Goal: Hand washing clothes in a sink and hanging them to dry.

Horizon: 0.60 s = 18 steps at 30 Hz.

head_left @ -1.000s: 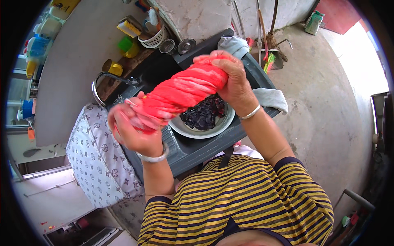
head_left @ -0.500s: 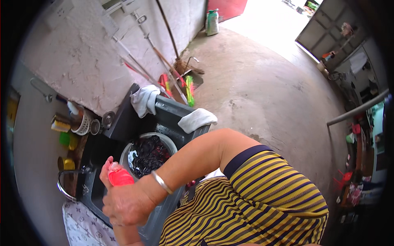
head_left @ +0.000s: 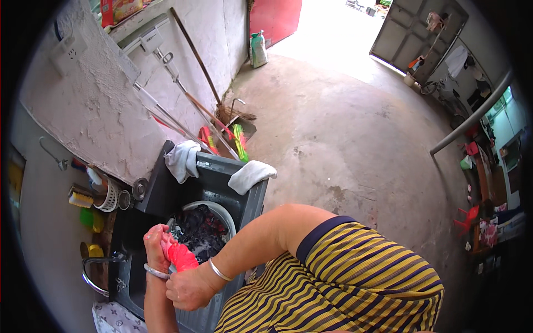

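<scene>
Over the dark grey sink (head_left: 255, 200), a wet bright pink-red cloth (head_left: 182, 257) is bunched and stretched between my two hands. My left hand (head_left: 156, 244) is closed round its upper left end, and my right hand (head_left: 191, 288) grips the lower right end in a fist. Just beyond them stands a round pale basin (head_left: 223, 212) in the sink. Dark wet clothes (head_left: 202, 230) fill it, with some red showing among them. What kind of garment the pink-red cloth is, I cannot tell.
White rags (head_left: 252, 176) hang over the sink's far rim. A curved faucet (head_left: 91, 276) stands at the left, with a white basket (head_left: 109, 200) and brushes (head_left: 81, 196) beyond it. Brooms and mops (head_left: 240, 143) lean against the wall. A grey pole (head_left: 472, 122) is at the right.
My hands have drawn apart, with more of the pink-red cloth showing between them. The right hand no longer covers the left wrist. The whole view has shifted as well.
</scene>
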Each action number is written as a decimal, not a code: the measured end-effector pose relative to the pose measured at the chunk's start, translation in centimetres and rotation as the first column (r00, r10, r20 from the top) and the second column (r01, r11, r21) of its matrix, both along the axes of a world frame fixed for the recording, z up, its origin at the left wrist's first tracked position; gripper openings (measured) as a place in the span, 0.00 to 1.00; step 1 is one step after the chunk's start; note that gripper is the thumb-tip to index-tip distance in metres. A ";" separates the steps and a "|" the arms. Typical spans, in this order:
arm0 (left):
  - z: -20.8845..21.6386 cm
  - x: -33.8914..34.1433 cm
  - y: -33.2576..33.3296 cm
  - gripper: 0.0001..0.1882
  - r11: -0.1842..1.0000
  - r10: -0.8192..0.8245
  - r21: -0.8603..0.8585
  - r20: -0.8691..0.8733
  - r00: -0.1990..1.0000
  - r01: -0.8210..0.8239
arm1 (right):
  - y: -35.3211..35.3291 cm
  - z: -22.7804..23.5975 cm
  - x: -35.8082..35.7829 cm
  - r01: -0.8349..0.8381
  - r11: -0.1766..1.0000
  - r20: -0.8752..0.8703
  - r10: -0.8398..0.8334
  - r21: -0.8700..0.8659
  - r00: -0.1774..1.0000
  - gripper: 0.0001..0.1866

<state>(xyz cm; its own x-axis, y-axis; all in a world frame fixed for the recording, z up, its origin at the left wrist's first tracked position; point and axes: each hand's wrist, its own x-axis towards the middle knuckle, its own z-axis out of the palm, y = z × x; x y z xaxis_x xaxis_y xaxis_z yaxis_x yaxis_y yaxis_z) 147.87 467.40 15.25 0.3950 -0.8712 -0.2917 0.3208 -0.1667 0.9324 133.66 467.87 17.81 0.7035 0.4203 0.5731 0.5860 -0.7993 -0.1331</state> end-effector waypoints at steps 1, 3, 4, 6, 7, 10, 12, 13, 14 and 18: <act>-0.2 -0.1 -0.1 0.10 1.000 -0.015 0.006 0.022 1.000 0.015 | 0.2 -0.3 0.0 0.014 1.000 -0.013 -0.014 -0.008 1.000 0.12; -0.7 -0.2 -0.3 0.10 0.999 -0.046 0.006 0.038 0.998 0.046 | 0.5 -1.2 -0.1 0.051 0.998 -0.013 -0.051 -0.023 0.999 0.12; -0.8 -0.4 -0.4 0.10 0.999 -0.045 0.029 0.054 0.997 0.044 | 0.7 -1.7 -0.1 0.080 0.996 -0.012 -0.080 -0.030 0.997 0.12; -1.0 -0.9 -0.6 0.10 0.996 -0.075 0.064 0.100 0.992 0.069 | 1.0 -2.5 -0.2 0.107 0.992 -0.030 -0.108 -0.060 0.994 0.13; -1.3 -0.8 -0.5 0.10 0.994 -0.094 0.058 0.101 0.990 0.088 | 1.2 -2.8 -0.1 0.117 0.990 -0.047 -0.121 -0.082 0.991 0.13; -1.7 -1.2 -0.6 0.11 0.993 -0.084 0.097 0.120 0.989 0.073 | 1.5 -4.0 -0.1 0.125 0.990 -0.040 -0.128 -0.069 0.991 0.13; -1.3 -2.1 -1.3 0.11 0.991 -0.124 0.066 0.111 0.986 0.117 | 1.5 -4.5 -0.4 0.169 0.981 -0.018 -0.172 -0.096 0.985 0.13; -1.0 -2.5 -1.7 0.11 0.989 -0.146 0.041 0.099 0.984 0.143 | 1.4 -4.5 -0.7 0.196 0.974 0.001 -0.197 -0.117 0.980 0.13; -0.7 -2.9 -2.3 0.12 0.984 -0.174 0.065 0.091 0.981 0.168 | 1.2 -4.5 -1.1 0.215 0.969 0.005 -0.216 -0.120 0.976 0.13; 0.5 -5.7 -5.3 0.09 0.956 -0.292 0.061 0.143 0.946 0.286 | 0.0 -4.5 -3.2 0.346 0.931 0.014 -0.347 -0.114 0.938 0.13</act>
